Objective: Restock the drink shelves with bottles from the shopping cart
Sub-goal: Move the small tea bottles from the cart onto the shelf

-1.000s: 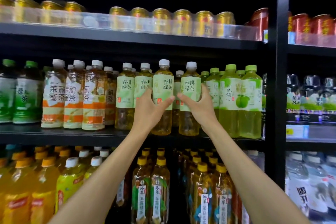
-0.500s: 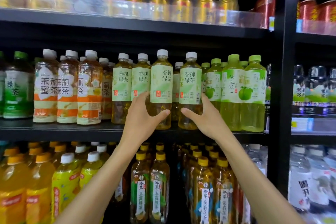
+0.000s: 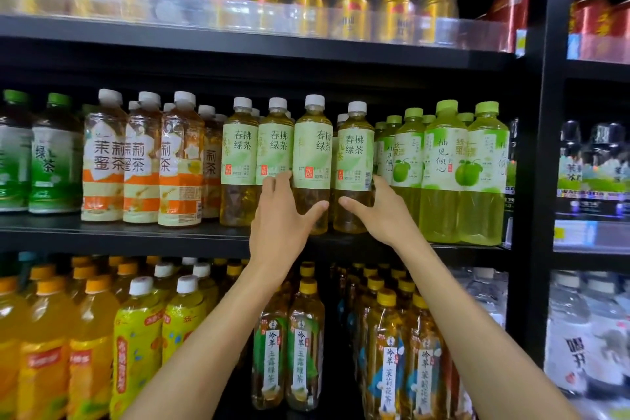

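Four white-capped green tea bottles (image 3: 312, 147) on the middle shelf are showing "春拂绿茶" in dark green on pale labels. To their left, orange-banded bottles (image 3: 102, 160) are displaying "茉莉蜜茶", and the green-labelled bottles (image 3: 51, 160) beyond are reading "绿茶". On the right, green-capped bottles (image 3: 443, 153) are carrying "柚见倾心". Below, yellow-capped bottles (image 3: 303, 351) are showing "冷萃 玉露绿茶" and their blue-labelled neighbours (image 3: 390, 375) "冷萃 茉莉花茶". At lower right, water bottles (image 3: 576, 351) are showing "喝开". Print on the cans (image 3: 351, 14) is coming out too blurred to read.
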